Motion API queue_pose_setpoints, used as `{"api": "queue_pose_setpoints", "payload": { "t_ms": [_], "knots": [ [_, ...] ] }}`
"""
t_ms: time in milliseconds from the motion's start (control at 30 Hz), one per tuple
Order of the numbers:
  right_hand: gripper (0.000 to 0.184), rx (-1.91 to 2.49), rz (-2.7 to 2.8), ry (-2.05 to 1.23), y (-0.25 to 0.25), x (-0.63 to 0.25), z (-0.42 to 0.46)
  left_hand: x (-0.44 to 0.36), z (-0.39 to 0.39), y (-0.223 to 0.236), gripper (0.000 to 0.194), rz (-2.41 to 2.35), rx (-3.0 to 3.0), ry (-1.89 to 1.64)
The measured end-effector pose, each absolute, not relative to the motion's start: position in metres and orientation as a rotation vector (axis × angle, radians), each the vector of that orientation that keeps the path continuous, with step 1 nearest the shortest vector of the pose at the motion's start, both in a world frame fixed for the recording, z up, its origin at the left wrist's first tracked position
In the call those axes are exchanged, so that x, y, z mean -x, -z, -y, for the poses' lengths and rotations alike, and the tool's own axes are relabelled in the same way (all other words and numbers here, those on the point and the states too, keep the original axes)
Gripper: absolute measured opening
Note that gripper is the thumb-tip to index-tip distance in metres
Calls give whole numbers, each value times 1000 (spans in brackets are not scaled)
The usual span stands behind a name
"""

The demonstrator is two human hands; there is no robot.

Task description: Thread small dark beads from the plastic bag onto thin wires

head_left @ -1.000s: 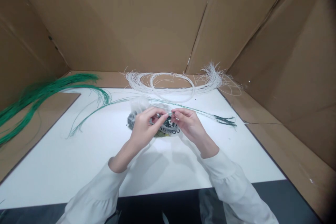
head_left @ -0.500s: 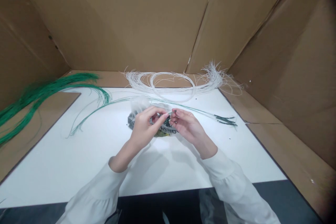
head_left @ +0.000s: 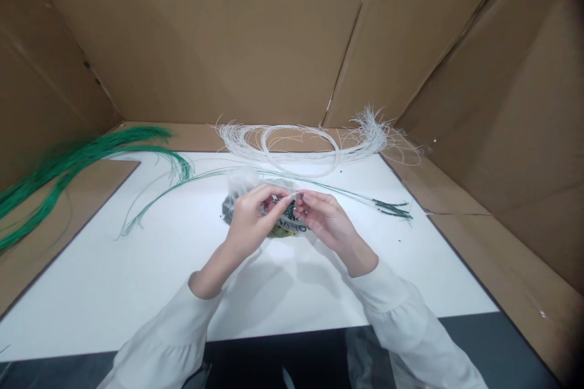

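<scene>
My left hand (head_left: 252, 217) pinches a thin pale strand (head_left: 292, 194) between thumb and forefinger, its tip pointing right. Against that tip, my right hand (head_left: 332, 222) holds its thumb and forefinger together on what looks like a small dark bead; it is mostly hidden by the fingers. Both hands hover over a clear plastic bag (head_left: 241, 180) with printed lettering. Inside it, dark green beads (head_left: 289, 213) show between my hands. Part of the bag is covered by my left hand.
Behind the bag lie thin green strands (head_left: 214, 174) with dark beaded ends (head_left: 392, 208) at right. A coiled white strand bundle (head_left: 301, 127) rests at the back; green bundles (head_left: 91, 152) lie left. Cardboard walls (head_left: 219, 36) enclose the white board (head_left: 137, 292).
My right hand's fingertips have shifted slightly left, closer to the strand's tip and my left fingers. My left hand stays almost still.
</scene>
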State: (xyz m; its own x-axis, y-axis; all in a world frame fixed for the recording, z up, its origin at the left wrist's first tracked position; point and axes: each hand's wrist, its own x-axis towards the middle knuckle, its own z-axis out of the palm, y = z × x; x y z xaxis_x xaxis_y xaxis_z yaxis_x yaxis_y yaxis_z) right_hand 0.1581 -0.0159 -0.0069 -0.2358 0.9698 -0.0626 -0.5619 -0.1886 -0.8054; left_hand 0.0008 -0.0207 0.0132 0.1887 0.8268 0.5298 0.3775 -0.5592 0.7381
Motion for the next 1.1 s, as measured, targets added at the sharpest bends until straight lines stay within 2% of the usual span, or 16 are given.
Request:
{"api": "queue_pose_setpoints", "payload": {
  "t_ms": [767,1100],
  "knots": [
    [17,733,817,-1657,7,-158,16,0,21,-14,10,-1144,-2029,-1352],
    [16,773,865,-1508,8,-153,16,-1,22,-13,10,-1157,-2088,-1395]
  ]
}}
